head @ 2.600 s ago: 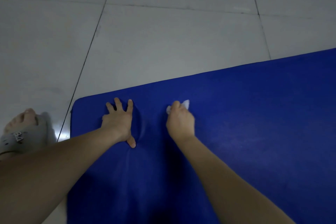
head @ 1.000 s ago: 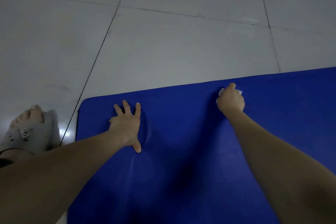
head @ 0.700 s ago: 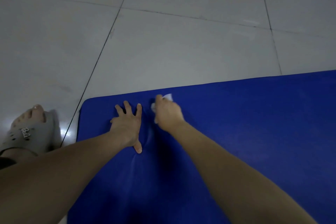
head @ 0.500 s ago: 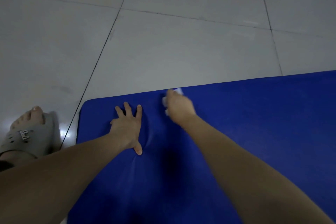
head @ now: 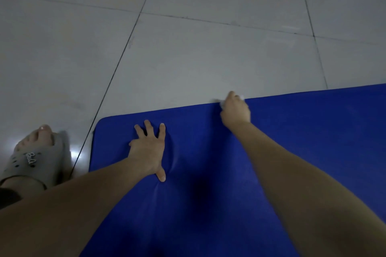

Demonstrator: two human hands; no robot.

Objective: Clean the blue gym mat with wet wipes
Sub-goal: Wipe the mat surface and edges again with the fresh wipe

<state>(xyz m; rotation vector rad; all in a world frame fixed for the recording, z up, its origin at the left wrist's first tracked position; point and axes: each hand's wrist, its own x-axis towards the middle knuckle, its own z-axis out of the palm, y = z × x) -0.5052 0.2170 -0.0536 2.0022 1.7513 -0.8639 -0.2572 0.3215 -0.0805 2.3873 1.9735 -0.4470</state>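
The blue gym mat point(head: 292, 152) is laid flat on the tiled floor point(head: 188, 58). Its short end is seen on the left, and its long side runs off to the right, out of the picture. The wet wipe point(head: 241, 97) is held at the far edge of the mat, right where the blue meets the floor. It is bunched up in the right hand point(head: 236, 110), and only small white bits are seen poking out. The fingers point(head: 231, 95) of this hand are curled tight round it. The left hand point(head: 148, 150) is pressed flat on the mat near the left end, closer to the body. Its fingers point(head: 161, 131) are spread wide and nothing is held in them. A grey slipper point(head: 35, 158) is seen on the floor just beside the mat's left end.

Most of the mat lies to the right of the wipe and back toward the body. So it is thought that the next rub is best pulled back from the far edge or pushed along it to the right. The right hand is the nearer one for this, and the mat can be held down by the left hand
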